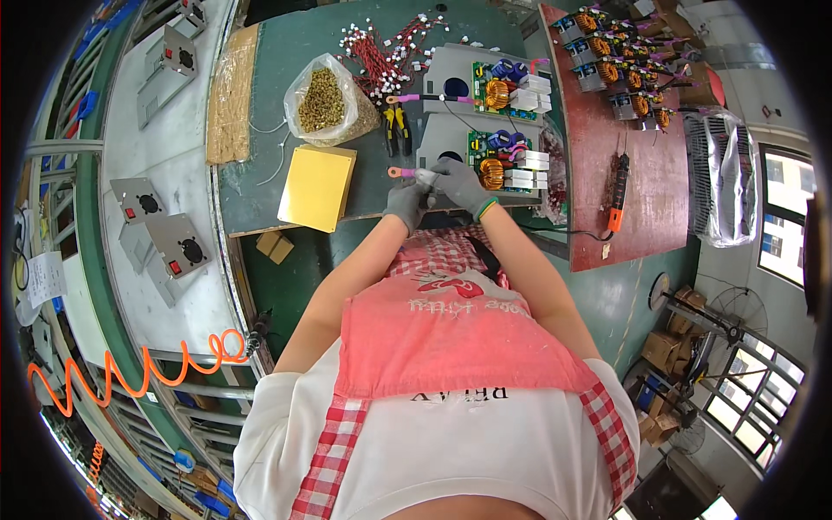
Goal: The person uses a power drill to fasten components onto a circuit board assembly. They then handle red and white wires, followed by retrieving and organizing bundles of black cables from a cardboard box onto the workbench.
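Both my hands wear grey gloves and meet at the near edge of the green bench. My left hand [409,204] and my right hand [462,184] are closed, fingertips together over the left part of the nearer grey metal plate [436,132]. What they pinch is too small and covered to make out. Just beyond my left hand a cable lug [400,172] with a pink sleeve sticks out. To the right of my right hand, on that plate, sits a green circuit board [478,149] with a copper coil [491,173] and white blocks.
Behind lies a second plate with a similar board [479,85]. Yellow-black pliers [398,132], a bag of small brass-coloured parts [321,102], a yellow block [317,187] and red wires [381,65] are left. An orange soldering iron [616,217] lies on the red-brown table [592,182].
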### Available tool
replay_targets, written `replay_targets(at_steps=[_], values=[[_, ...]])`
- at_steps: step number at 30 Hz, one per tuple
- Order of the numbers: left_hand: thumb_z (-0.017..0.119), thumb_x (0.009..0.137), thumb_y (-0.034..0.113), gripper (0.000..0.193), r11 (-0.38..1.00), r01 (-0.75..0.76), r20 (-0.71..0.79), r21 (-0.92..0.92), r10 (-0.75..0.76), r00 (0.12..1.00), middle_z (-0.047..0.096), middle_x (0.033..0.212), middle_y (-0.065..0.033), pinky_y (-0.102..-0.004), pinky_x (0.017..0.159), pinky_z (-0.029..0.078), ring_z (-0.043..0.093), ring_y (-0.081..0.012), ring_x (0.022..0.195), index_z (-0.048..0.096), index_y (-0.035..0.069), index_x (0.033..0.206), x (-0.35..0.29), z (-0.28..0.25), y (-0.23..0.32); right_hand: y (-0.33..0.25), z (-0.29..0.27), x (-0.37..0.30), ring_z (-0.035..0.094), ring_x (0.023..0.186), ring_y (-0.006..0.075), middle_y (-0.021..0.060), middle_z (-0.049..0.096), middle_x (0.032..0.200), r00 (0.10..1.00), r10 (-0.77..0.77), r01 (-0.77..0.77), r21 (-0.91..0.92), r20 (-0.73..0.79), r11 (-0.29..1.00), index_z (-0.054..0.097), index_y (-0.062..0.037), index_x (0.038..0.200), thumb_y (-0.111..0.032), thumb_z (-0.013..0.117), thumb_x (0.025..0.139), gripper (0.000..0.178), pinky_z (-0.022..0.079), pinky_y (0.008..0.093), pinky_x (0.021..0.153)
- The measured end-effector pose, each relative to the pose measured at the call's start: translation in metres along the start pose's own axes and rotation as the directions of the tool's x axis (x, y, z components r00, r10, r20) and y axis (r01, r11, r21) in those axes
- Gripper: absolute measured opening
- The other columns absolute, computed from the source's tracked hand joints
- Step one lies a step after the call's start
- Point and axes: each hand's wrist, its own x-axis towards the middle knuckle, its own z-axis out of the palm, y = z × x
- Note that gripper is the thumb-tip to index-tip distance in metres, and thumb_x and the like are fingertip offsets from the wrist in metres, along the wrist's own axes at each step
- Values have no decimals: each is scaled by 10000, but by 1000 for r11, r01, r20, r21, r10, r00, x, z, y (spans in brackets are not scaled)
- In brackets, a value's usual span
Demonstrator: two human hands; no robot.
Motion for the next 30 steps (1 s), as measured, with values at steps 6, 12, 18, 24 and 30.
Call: replay_targets(at_steps=[6,12,18,24,30], values=[[579,851,-42,120,996,-9,-99,-87,1,995,638,824,-97,-235,455,465,577,-154,561,598,-23,967,1,2,-6,19,28,5,617,794,177,77,632,840,835,98,208,475,-542,855,690,22,790,-97,727,722,142,482,272,705],[592,847,-18,125,997,-52,-81,-58,47,996,643,828,-106,-250,480,481,591,-157,569,597,-58,965,-3,2,-4,12,15,23,621,833,296,166,650,878,871,-204,28,-368,-446,929,688,-5,767,-303,652,755,301,503,362,761],[657,847,113,193,992,24,-52,125,-18,998,638,813,-88,-264,496,474,601,-155,609,611,-24,975,2,-12,1,-40,-13,36,572,950,343,185,590,967,981,-191,142,-634,-9,760,627,-39,950,-366,554,853,349,451,427,852],[661,864,180,220,893,121,-63,434,-104,993,600,760,-55,-256,479,434,544,-130,583,620,0,985,-10,-7,26,-49,-57,110,535,1013,360,165,574,1106,934,-294,94,-651,-205,753,650,-66,1059,-552,518,861,540,429,466,879],[628,873,224,274,871,136,-4,471,-152,988,597,734,-55,-285,512,450,536,-133,584,635,-15,1005,-13,-12,37,-17,-67,146,571,926,299,142,603,1047,933,-253,138,-396,-255,908,719,-18,895,-544,640,784,543,450,398,861]])
